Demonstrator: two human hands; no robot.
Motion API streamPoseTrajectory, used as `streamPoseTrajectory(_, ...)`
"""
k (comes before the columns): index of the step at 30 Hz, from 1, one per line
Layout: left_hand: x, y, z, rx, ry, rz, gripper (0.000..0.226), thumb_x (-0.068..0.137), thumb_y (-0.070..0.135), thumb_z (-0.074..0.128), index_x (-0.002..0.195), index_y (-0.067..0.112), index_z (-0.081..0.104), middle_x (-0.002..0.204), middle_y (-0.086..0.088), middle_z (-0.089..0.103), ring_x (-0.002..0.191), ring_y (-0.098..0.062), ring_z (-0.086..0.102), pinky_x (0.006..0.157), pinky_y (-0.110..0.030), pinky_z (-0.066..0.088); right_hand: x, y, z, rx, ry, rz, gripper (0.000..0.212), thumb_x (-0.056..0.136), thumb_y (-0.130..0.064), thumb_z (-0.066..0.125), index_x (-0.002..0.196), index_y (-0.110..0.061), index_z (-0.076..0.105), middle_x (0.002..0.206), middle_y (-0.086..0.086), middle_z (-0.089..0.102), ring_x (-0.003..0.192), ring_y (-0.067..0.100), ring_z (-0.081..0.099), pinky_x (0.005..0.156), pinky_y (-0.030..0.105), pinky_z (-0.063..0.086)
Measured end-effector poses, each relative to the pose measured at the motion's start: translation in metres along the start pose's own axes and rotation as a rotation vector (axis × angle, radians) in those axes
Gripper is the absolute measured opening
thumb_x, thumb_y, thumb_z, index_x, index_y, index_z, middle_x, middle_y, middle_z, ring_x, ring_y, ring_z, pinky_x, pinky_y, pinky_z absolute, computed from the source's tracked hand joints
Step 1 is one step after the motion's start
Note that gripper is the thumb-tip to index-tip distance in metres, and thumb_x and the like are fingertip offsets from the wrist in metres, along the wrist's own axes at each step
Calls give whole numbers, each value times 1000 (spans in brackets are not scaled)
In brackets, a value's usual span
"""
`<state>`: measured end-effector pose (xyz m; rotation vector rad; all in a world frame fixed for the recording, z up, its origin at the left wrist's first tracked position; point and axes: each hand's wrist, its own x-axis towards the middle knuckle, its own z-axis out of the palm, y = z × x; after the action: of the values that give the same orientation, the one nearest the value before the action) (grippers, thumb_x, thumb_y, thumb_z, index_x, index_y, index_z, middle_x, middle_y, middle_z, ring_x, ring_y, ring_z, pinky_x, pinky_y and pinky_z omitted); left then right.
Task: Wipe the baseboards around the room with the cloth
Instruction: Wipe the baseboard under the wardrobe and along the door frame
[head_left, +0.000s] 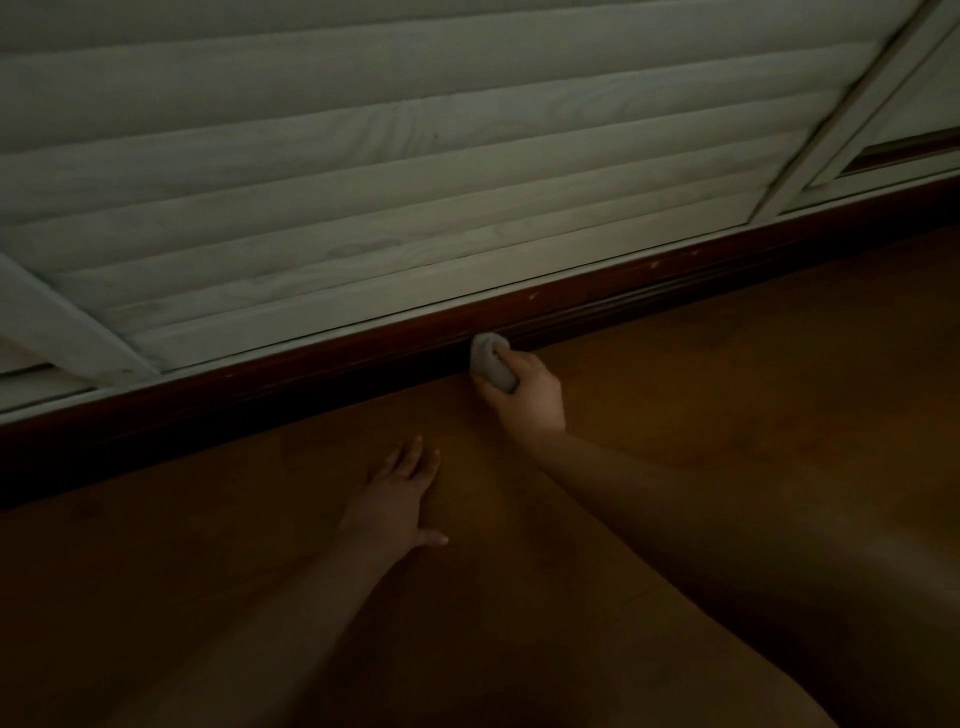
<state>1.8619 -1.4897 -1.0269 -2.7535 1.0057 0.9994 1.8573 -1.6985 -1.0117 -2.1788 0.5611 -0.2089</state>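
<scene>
White louvred doors (415, 171) above dark baseboard (311, 379)

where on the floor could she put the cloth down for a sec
Bare wood floor lies right of the right hand, bordered by the dark baseboard. More bare floor lies left of the flat left hand. It is tightest between the two hands, where the cloth meets the baseboard.
</scene>
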Motion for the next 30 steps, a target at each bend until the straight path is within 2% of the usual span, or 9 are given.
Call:
streamPoseTrajectory(2,0,0,0,8,-3,5,111,82,63,65,157,30,-11,161,2,-27,151,-22,-16,123,-49,5,-1,6,-13,-8,-103,-100,53,87,-34,74,135,-17,59,130,4,60,114,16,57,96,30,49)
streamPoseTrajectory(4,0,-1,1,7,1,5,111,82,63,65,157,31,-11,161,2,-28,150,-21,-17,123,-50,6,3,17,-33,-27,-107,-119,51,86,-31,75,133,-18,60,128,2,61,113,13,58,97,33,50)
streamPoseTrajectory(7,2,-4,4,5,9,11,112,82,64,64,156,32,-12,159,4,-30,150,-20,-20,123,-50,6,16,42,-76,-64,90,34,50,86,-18,74,134,-14,58,129,6,59,116,19,57,101,37,48)
streamPoseTrajectory(10,4,-7,6,10,9,18,111,81,66,63,155,34,-14,158,4,-32,149,-19,-21,123,-51,4,38,66,-124,-137,324,204,50,89,-17,69,137,-12,55,133,12,57,120,26,56,104,39,45)
streamPoseTrajectory(15,3,-7,8,-10,22,19,111,81,65,64,154,34,-14,156,6,-32,149,-19,-20,123,-50,4,75,75,-164,-136,437,328,51,94,-21,62,143,-15,51,140,10,53,128,26,52,110,42,42)
streamPoseTrajectory(19,3,-7,8,15,26,21,111,81,67,62,154,33,-15,157,5,-32,149,-21,-20,123,-51,3,86,49,-131,-148,393,325,53,94,-19,61,145,-15,48,138,13,53,125,30,52,107,41,44)
streamPoseTrajectory(24,3,-8,8,26,-1,23,111,82,68,60,154,32,-17,157,3,-33,149,-21,-20,123,-51,5,44,10,-52,-216,321,211,50,94,-21,60,143,-19,49,141,13,46,121,32,45,103,40,40)
streamPoseTrajectory(27,2,-9,8,21,-2,24,110,83,68,60,155,33,-16,158,5,-32,149,-20,-20,123,-50,4,20,-13,-7,-173,223,111,52,93,-23,62,143,-18,49,142,11,44,120,31,42,104,39,39)
streamPoseTrajectory(30,2,-10,6,11,-1,40,108,84,67,60,156,33,-14,159,5,-31,150,-18,-19,123,-48,3,11,-30,16,-120,197,113,53,94,-23,62,144,-18,48,142,11,42,119,31,41,102,37,37)
